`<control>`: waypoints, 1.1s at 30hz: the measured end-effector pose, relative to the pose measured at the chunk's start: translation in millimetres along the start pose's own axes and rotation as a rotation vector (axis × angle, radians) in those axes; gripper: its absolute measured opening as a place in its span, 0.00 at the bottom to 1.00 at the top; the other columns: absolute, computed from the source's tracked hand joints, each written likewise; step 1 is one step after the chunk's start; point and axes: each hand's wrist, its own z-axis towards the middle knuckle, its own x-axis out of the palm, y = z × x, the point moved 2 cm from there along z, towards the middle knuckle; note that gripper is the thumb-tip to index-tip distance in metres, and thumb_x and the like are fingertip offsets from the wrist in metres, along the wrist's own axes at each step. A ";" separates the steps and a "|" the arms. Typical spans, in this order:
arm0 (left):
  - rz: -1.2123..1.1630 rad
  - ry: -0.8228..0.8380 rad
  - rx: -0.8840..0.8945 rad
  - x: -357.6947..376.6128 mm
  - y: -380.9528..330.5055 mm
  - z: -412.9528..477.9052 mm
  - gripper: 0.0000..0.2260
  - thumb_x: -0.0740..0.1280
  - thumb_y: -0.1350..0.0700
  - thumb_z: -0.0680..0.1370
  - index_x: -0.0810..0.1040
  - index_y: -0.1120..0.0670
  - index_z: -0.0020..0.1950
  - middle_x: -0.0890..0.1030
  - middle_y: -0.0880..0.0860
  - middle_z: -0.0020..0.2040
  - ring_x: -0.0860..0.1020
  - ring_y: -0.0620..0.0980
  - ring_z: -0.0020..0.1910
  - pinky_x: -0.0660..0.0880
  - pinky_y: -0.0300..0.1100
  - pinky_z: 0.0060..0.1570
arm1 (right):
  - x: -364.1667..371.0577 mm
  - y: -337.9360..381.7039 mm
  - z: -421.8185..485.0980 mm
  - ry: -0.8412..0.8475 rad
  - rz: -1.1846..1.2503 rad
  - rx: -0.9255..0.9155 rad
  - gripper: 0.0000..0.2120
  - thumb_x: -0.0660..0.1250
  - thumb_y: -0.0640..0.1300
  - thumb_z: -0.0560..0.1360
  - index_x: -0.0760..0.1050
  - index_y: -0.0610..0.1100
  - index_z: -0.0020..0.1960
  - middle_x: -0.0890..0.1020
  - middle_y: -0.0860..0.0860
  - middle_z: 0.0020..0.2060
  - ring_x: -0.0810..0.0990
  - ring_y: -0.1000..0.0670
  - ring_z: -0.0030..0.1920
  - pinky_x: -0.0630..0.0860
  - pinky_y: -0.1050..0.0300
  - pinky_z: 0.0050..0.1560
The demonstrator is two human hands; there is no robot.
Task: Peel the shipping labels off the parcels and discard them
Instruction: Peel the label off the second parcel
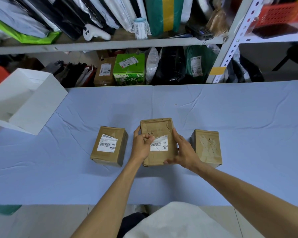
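Note:
Three brown cardboard parcels stand in a row on the blue-covered table [213,107]. The middle parcel [157,128] is tilted up toward me; its white shipping label [160,145] is partly lifted along the top-left edge. My left hand [141,143] pinches that lifted corner of the label. My right hand [182,148] grips the parcel's right side and lower corner. The left parcel [108,146] carries a whole white label [107,143]. The right parcel [207,146] shows torn paper residue and no label.
A white open box [22,100] sits at the table's left rear corner. Metal shelving [110,43] behind the table holds bagged goods, a green carton [129,69] and other labelled parcels. A small white scrap [175,104] lies on the cloth.

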 end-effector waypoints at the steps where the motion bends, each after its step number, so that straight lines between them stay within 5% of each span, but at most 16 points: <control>1: -0.001 -0.006 0.007 0.3 -0.5 -1.2 0.03 0.67 0.61 0.77 0.79 0.60 0.45 0.57 0.48 0.76 0.68 0.40 0.64 0.62 0.23 0.53 | -0.2 0.1 -0.2 -0.002 0.001 -0.001 0.66 0.83 0.44 0.56 0.41 0.47 0.79 0.62 0.50 0.73 0.63 0.51 0.71 0.69 0.52 0.69; 5: -0.015 -0.033 0.038 -0.4 -1.0 -4.6 0.03 0.68 0.62 0.77 0.80 0.61 0.45 0.58 0.46 0.76 0.67 0.40 0.67 0.62 0.18 0.51 | -0.2 0.2 0.7 -0.008 0.004 0.001 0.66 0.84 0.44 0.55 0.41 0.48 0.79 0.62 0.50 0.73 0.64 0.51 0.71 0.69 0.53 0.69; 8: -0.022 -0.042 0.060 -1.2 -2.1 -4.7 0.03 0.68 0.63 0.76 0.80 0.60 0.44 0.59 0.48 0.76 0.66 0.44 0.71 0.60 0.26 0.60 | 0.7 -1.4 1.2 -0.010 0.010 0.010 0.67 0.84 0.44 0.55 0.41 0.49 0.79 0.63 0.51 0.73 0.65 0.52 0.71 0.70 0.54 0.68; 20: -0.057 -0.005 0.048 -3.0 -8.0 -4.4 0.04 0.68 0.64 0.76 0.79 0.59 0.41 0.61 0.49 0.76 0.68 0.47 0.71 0.63 0.29 0.61 | 5.1 -3.8 -1.7 -0.029 0.043 0.015 0.67 0.83 0.42 0.55 0.40 0.51 0.78 0.63 0.53 0.72 0.67 0.53 0.68 0.73 0.50 0.65; 24: -0.055 0.000 0.036 -3.7 -9.8 -5.4 0.03 0.68 0.64 0.76 0.80 0.60 0.43 0.62 0.48 0.75 0.70 0.46 0.68 0.65 0.18 0.51 | 5.1 -4.6 -0.6 -0.031 0.023 0.014 0.68 0.84 0.46 0.53 0.41 0.51 0.78 0.64 0.52 0.72 0.67 0.52 0.69 0.73 0.49 0.66; 29: -0.044 0.002 0.045 -1.7 -9.9 -4.2 0.06 0.68 0.62 0.76 0.79 0.55 0.39 0.62 0.48 0.76 0.70 0.49 0.69 0.69 0.45 0.68 | 5.2 -4.0 -1.4 -0.031 0.037 0.007 0.67 0.84 0.43 0.55 0.41 0.50 0.79 0.63 0.52 0.72 0.66 0.52 0.69 0.72 0.51 0.66; 33: -0.049 0.009 0.040 -1.6 -9.3 -3.3 0.08 0.69 0.62 0.76 0.78 0.52 0.38 0.61 0.47 0.75 0.71 0.49 0.69 0.70 0.49 0.67 | 5.0 -5.1 -1.3 -0.029 0.020 0.005 0.67 0.83 0.45 0.55 0.40 0.51 0.78 0.63 0.52 0.72 0.66 0.51 0.70 0.73 0.49 0.66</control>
